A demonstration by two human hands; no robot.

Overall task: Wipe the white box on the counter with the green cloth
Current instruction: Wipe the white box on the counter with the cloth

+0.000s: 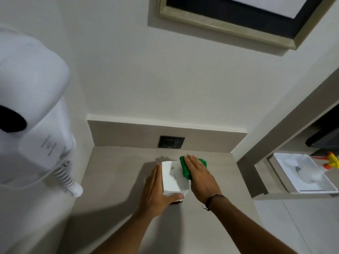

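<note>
A small white box (172, 177) stands on the grey counter (113, 180). My left hand (156, 189) clasps it, palm against its left side and thumb across its near face. The green cloth (185, 168) lies bunched against the box's right top edge. My right hand (200, 176) rests flat on the cloth, fingers straight and pointing away from me, pressing it to the box. Most of the cloth is hidden under that hand.
A white wall-mounted hair dryer (31, 116) with a coiled cord (68, 178) hangs at the left. A black socket (171, 142) sits in the backsplash. At the right, a lower shelf holds a white tray (291, 171) and a spray bottle (330, 162). A framed mirror (229, 24) hangs above.
</note>
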